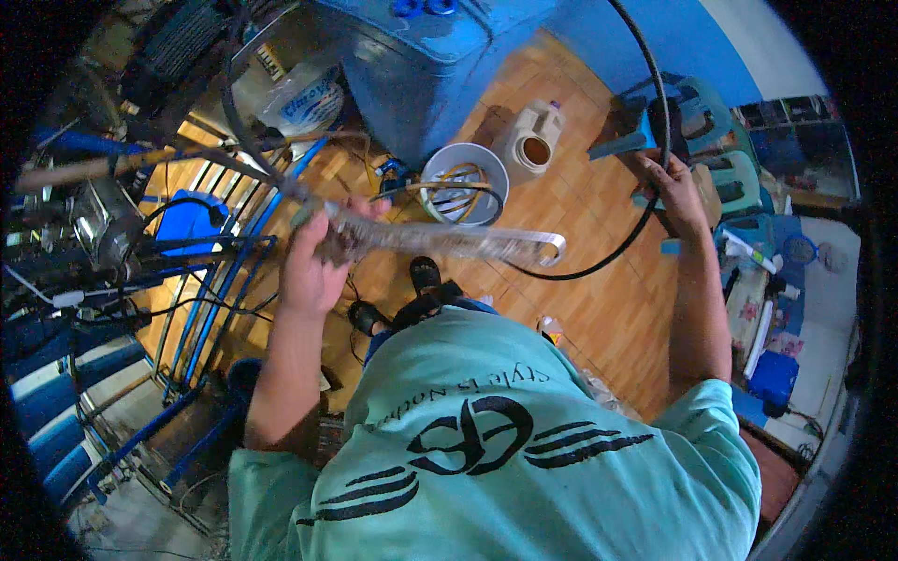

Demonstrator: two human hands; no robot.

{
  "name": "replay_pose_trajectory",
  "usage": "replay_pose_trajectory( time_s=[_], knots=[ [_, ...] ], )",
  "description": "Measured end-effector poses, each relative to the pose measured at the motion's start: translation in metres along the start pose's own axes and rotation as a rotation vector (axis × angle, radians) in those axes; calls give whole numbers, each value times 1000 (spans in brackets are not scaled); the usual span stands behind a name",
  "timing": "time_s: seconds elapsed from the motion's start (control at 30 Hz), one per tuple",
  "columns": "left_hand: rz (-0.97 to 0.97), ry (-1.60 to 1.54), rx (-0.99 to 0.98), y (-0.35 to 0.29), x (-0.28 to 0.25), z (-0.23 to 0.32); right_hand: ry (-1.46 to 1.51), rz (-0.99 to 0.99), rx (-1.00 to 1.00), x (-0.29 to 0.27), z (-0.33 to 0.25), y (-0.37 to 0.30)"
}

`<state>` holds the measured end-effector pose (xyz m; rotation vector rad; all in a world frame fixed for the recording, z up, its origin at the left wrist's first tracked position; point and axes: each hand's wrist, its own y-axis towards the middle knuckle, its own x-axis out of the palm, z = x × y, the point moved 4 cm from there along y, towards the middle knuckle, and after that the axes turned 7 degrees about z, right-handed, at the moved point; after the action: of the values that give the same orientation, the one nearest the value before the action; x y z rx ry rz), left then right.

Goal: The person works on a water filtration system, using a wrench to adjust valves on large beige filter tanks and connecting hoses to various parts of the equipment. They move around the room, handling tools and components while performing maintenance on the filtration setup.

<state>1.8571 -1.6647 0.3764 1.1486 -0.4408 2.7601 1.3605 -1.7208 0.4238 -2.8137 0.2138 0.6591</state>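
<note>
My left hand (pixel 316 266) is closed around one end of a long brownish piece (pixel 440 238) that looks wrapped in clear plastic. Its far end, to the right, has a white curved tip. The piece is blurred, and I cannot tell its exact kind. Off to the right, my right hand (pixel 680 192) grips a black cable (pixel 661 93). From the top edge the cable runs down through my fingers, then bends back left and passes behind the wrapped piece.
Beyond my hands, a grey bucket (pixel 503 170) holding yellow and dark lengths stands beside a cream jug (pixel 545 126). A large blue bin (pixel 402 84) is behind them. Blue metal frames (pixel 210 313) and cables crowd the left. Green chairs (pixel 739 178) and a cluttered table (pixel 828 309) line the right.
</note>
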Motion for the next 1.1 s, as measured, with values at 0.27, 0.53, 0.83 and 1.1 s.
replay_pose_trajectory(
  time_s=[0.27, 0.53, 0.83, 1.1],
  knots=[
    [-382, -160, -116, 75, 158, 49, 126, 113, 122, 10, 75, -49],
    [-455, 20, 181, 62, 261, 98, 307, -232, 123, 89, 93, -84],
    [-629, 353, 45, 68, 195, 152, 377, -13, -71, 15, 6, -100],
    [-202, 494, -213, 36, 18, 7, 344, 186, -131, -23, -60, -144]
  ],
)
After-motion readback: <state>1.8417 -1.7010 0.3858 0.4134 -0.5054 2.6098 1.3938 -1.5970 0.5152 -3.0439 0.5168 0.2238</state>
